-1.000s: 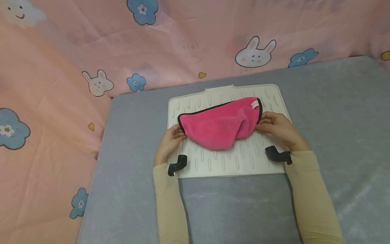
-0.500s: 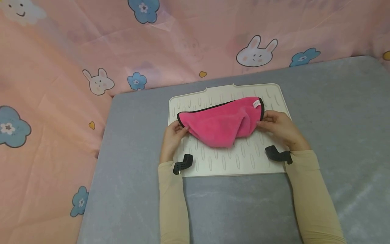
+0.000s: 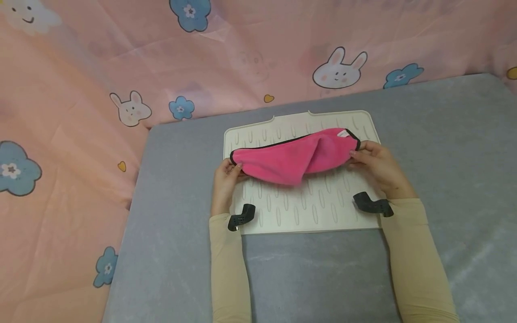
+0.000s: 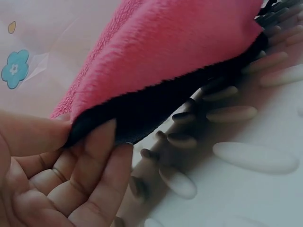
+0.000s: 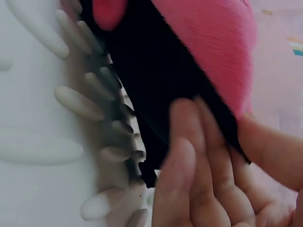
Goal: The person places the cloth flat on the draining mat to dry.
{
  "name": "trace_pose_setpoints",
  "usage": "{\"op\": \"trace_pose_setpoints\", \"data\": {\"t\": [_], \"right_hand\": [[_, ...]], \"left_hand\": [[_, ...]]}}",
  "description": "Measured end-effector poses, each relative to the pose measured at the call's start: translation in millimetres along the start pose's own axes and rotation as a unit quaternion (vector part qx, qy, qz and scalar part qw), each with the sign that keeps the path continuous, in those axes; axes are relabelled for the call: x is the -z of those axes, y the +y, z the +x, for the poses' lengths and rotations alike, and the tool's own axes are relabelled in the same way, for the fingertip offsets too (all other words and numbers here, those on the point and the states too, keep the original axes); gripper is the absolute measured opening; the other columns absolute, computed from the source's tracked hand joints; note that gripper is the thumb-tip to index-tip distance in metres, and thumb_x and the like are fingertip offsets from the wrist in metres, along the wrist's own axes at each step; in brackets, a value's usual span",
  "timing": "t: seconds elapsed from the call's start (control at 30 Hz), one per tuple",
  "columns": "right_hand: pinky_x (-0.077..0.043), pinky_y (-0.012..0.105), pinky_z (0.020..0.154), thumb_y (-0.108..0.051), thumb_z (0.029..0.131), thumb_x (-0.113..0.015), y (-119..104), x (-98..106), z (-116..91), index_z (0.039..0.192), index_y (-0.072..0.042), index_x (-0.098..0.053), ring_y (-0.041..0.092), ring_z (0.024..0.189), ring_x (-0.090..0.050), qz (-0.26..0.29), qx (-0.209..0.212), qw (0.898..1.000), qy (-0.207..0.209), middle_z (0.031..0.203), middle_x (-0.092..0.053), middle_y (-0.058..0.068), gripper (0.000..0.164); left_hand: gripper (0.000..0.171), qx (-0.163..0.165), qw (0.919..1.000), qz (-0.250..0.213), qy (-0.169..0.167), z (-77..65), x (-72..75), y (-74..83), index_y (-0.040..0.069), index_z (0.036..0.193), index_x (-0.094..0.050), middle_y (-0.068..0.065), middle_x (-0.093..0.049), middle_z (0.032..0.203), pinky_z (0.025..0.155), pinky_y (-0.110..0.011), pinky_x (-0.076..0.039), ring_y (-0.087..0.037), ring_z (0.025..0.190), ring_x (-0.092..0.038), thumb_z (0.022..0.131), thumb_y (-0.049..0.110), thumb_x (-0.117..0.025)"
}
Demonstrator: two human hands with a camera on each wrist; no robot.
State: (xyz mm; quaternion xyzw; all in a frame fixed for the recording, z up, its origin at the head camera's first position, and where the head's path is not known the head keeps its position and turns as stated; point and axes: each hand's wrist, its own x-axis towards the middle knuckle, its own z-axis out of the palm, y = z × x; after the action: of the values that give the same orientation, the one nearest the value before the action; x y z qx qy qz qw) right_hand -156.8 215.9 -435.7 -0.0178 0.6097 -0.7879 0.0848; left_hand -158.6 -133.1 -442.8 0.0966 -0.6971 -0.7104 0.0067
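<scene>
A pink plush cloth [image 3: 278, 159] with black edging hangs folded between both hands, over a cream ridged mat [image 3: 303, 215]. My left hand [image 3: 226, 184] pinches its left end; in the left wrist view the thumb lies on the pink side and the fingers [image 4: 94, 175] lie under the black edge. The right end is pinched by my right hand [image 3: 381, 168], just below a small white label [image 3: 343, 133]. In the right wrist view, thumb and fingers [image 5: 213, 161] meet at the cloth's black-edged corner. Ridges of the mat show below the cloth in both wrist views.
The mat lies on a grey cloth-covered table [image 3: 307, 278]. Behind and to the left hangs a pink curtain [image 3: 250, 54] printed with rabbits and flowers. A black camera mount sits at each wrist, the left mount [image 3: 242, 217] and the right mount [image 3: 373, 205].
Both hands have taken hold further along the cloth's ends, the right moving outward to the right. The cloth is stretched wider, and its lower edge has risen off the mat's middle.
</scene>
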Motion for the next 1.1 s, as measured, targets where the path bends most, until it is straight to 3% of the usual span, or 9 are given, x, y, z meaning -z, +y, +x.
{"op": "trace_pose_setpoints", "data": {"t": [0.2,0.27,0.37,0.5,0.63,0.73,0.87,1.1], "right_hand": [[-0.051,0.019,0.061,-0.002,0.093,-0.057,-4.1,4.2,-3.5,0.088,-0.008,-0.061,0.009,0.066,-0.061,0.014,0.006,0.998,0.062,0.076,-0.066,-0.001,0.008],[-0.050,0.018,0.061,-0.005,0.092,-0.059,-5.4,4.7,-4.6,0.088,-0.009,-0.061,0.008,0.067,-0.060,-0.008,0.002,0.997,0.076,0.076,-0.065,-0.003,0.006],[-0.051,0.018,0.062,-0.009,0.092,-0.061,-6.9,5.7,-4.7,0.088,-0.011,-0.063,0.007,0.068,-0.061,-0.043,-0.007,0.996,0.080,0.077,-0.066,-0.004,0.005],[-0.051,0.019,0.069,-0.013,0.093,-0.060,-9.9,10.6,-6.8,0.096,-0.005,-0.061,0.007,0.074,-0.064,-0.142,-0.037,0.989,0.019,0.084,-0.066,-0.006,0.009],[-0.048,0.018,0.079,-0.019,0.095,-0.058,-14.5,17.2,-10.9,0.119,0.003,-0.051,0.010,0.086,-0.064,-0.262,-0.080,0.958,-0.090,0.099,-0.066,-0.002,0.034],[-0.048,0.020,0.083,-0.016,0.091,-0.063,-15.8,19.2,-11.8,0.137,0.004,-0.038,0.010,0.097,-0.062,-0.272,-0.103,0.946,-0.145,0.117,-0.062,0.010,0.056],[-0.051,0.023,0.082,-0.011,0.086,-0.069,-14.2,18.0,-10.7,0.143,0.005,-0.029,0.008,0.101,-0.061,-0.268,-0.106,0.942,-0.173,0.126,-0.055,0.021,0.071],[-0.048,0.016,0.080,-0.014,0.090,-0.065,-13.3,16.6,-10.4,0.131,0.010,-0.046,0.005,0.093,-0.062,-0.293,-0.090,0.942,-0.137,0.105,-0.068,0.000,0.051]], "left_hand": [[0.006,0.007,0.9990,-0.015,0.041,0.7,4.1,1.2,-0.006,0.094,-0.054,-0.004,-0.058,0.077,0.063,-0.023,-0.050,-0.009,0.065,-0.057,0.095,0.000,-0.053],[0.010,0.014,0.9995,-0.006,0.028,0.3,6.7,1.4,-0.007,0.097,-0.056,-0.004,-0.060,0.078,0.063,-0.022,-0.050,-0.009,0.066,-0.057,0.095,0.002,-0.054],[0.020,0.028,0.9987,0.025,-0.033,-1.3,12.7,2.1,-0.009,0.109,-0.056,-0.011,-0.065,0.087,0.067,-0.022,-0.051,-0.008,0.069,-0.060,0.094,0.003,-0.054],[0.037,0.041,0.9878,0.060,-0.138,-4.7,22.8,3.7,-0.010,0.126,-0.049,-0.025,-0.062,0.111,0.077,-0.024,-0.052,-0.008,0.081,-0.063,0.092,0.000,-0.056],[0.044,0.045,0.9790,0.075,-0.184,-7.6,28.8,6.0,-0.009,0.130,-0.046,-0.028,-0.059,0.117,0.080,-0.024,-0.051,-0.006,0.087,-0.062,0.088,-0.005,-0.057],[0.042,0.040,0.9789,0.075,-0.186,-7.9,29.1,6.3,-0.010,0.129,-0.047,-0.026,-0.063,0.109,0.081,-0.026,-0.051,-0.007,0.085,-0.063,0.088,-0.007,-0.056],[0.036,0.025,0.9830,0.071,-0.168,-6.0,25.8,4.6,-0.013,0.126,-0.048,-0.026,-0.065,0.101,0.082,-0.032,-0.053,-0.009,0.080,-0.064,0.091,-0.007,-0.053],[0.024,0.014,0.9893,0.081,-0.121,-4.0,20.7,3.2,-0.011,0.116,-0.054,-0.025,-0.066,0.097,0.076,-0.032,-0.054,-0.011,0.073,-0.064,0.093,-0.003,-0.053]]}}
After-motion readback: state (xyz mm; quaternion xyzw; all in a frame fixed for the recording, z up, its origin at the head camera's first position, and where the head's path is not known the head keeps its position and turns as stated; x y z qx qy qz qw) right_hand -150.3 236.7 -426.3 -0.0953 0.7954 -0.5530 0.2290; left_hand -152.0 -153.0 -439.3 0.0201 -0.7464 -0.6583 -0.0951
